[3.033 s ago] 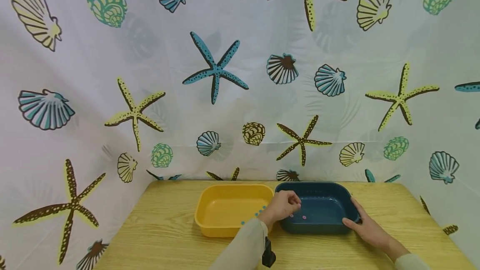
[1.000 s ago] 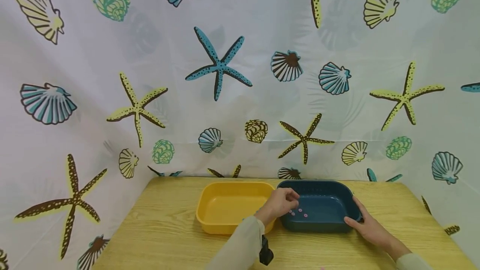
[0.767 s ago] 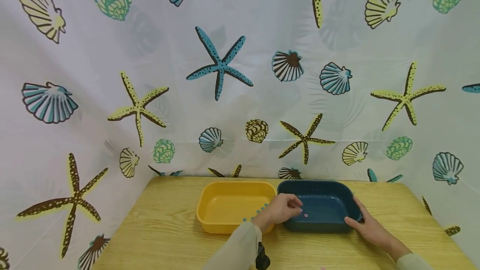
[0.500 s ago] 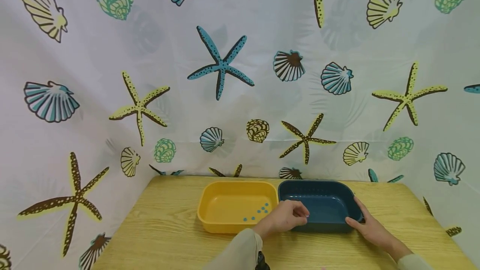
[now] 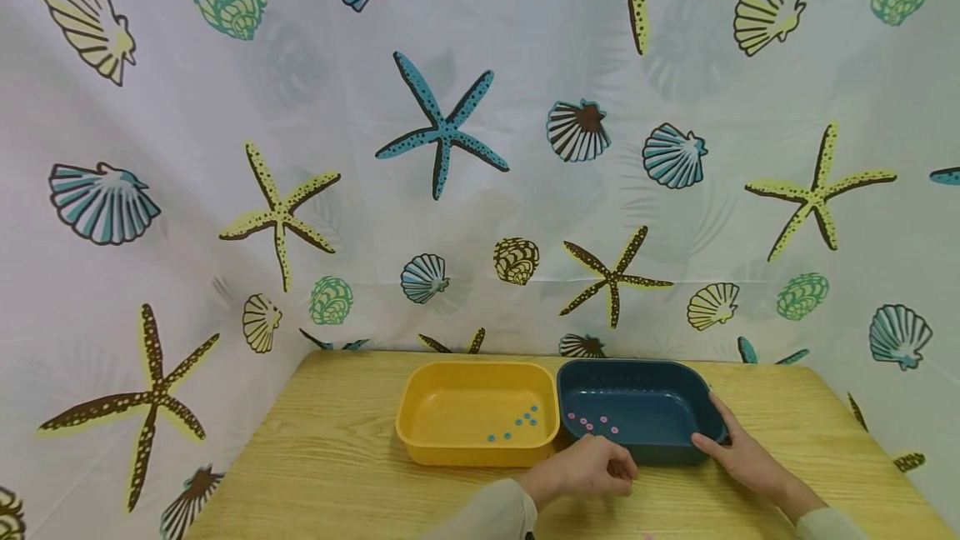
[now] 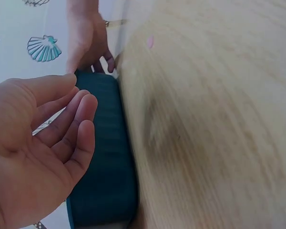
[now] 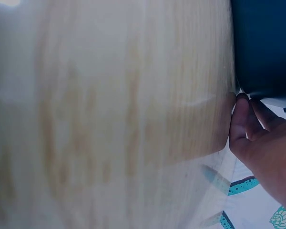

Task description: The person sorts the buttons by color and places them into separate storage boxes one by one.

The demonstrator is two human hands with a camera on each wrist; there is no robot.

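Note:
My left hand (image 5: 588, 467) hovers over the tabletop just in front of the dark blue basin (image 5: 637, 453). In the left wrist view the left hand (image 6: 43, 138) has its fingers loosely bent and nothing is visible between them. My right hand (image 5: 742, 458) holds the basin's right end, thumb at the front corner and fingers along the side; the right wrist view shows the right hand (image 7: 260, 136) touching the basin's corner (image 7: 262, 52). Several small pink discs (image 5: 588, 427) lie inside this basin, towards its left. A pink piece (image 6: 150, 42) lies on the table.
A yellow basin (image 5: 450, 455) stands directly left of the blue one, with several small blue discs (image 5: 519, 422) in its right part. Both rest on a wood-grain table (image 5: 330, 440). A white curtain (image 5: 480, 215) with shells and starfish encloses the back and sides.
My left hand has moved from above the blue basin towards me, down past its front rim. Over the last three seconds more pink discs show in that basin. The right hand stays put.

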